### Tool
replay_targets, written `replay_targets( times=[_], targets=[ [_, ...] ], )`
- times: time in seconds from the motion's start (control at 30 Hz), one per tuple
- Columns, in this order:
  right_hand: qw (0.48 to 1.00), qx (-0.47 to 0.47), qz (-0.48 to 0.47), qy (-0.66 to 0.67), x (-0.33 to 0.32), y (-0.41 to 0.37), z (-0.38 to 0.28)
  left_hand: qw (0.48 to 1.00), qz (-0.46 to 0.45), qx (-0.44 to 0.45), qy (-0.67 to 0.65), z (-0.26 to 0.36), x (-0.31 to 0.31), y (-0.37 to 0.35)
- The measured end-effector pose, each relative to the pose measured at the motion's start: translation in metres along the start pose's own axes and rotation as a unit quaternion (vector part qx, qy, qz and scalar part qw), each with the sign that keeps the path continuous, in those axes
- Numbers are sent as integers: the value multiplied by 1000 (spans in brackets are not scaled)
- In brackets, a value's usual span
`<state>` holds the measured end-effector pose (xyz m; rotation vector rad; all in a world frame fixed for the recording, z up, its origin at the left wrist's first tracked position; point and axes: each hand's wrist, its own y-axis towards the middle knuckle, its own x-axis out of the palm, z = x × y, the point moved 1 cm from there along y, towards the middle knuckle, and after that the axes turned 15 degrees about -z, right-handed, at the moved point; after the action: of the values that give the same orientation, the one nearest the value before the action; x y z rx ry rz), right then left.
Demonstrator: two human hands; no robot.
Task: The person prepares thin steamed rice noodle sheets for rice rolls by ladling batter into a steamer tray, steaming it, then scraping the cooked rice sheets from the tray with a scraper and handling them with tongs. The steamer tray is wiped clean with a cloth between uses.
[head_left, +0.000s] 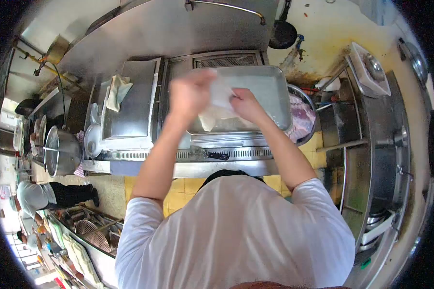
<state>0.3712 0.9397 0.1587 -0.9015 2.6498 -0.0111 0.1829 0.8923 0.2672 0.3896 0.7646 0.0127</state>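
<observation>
A thin, whitish, translucent sheet (221,96) is raised over a shallow metal tray (265,72). My right hand (246,103) is closed on the sheet's right side. At its upper left edge is my left hand (192,94), smeared by motion so that its fingers do not show clearly. A pale, folded piece (207,121) hangs or lies below the sheet at the tray's left. Wet, milky patches cover the tray's floor.
A scraper with a black handle (218,155) lies on the slotted front ledge. To the left, a cloth (118,92) rests on a metal lid (130,115). Right of the tray stands a bowl of raw meat (301,118). Another person (36,198) is far left, beyond a pot (61,151).
</observation>
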Motion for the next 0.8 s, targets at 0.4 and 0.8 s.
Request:
replay_targets(
  times=[0.4,0.8],
  targets=[
    [990,-137,21,36,1,0,-24,997,-33,50,53,9,26,-7],
    [987,-143,62,-29,6,-5,-23,998,-7,16,68,-31,28,-25]
  ],
)
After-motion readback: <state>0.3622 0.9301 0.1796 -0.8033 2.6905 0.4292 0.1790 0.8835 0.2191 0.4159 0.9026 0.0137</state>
